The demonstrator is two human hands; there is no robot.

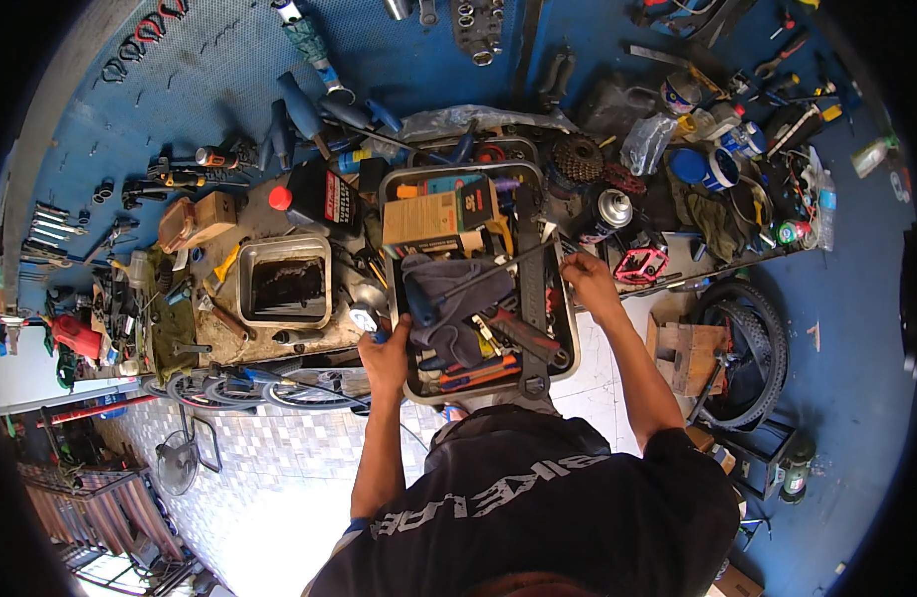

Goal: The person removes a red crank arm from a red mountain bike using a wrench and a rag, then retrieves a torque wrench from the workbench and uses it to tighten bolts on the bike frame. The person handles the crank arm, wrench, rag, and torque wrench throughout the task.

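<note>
Fingers of the left hand are curled at the left rim of a metal tray, around a small blue-tipped object that cannot be made out clearly.

Fingers of the right hand are bent down onto the tray's right rim, beside a long dark bar lying across a dark rag; whether anything is gripped cannot be told. A cardboard box is seen at the tray's far end. An empty steel pan sits just left of the tray on the crowded workbench, and a red pedal lies to the right.
</note>
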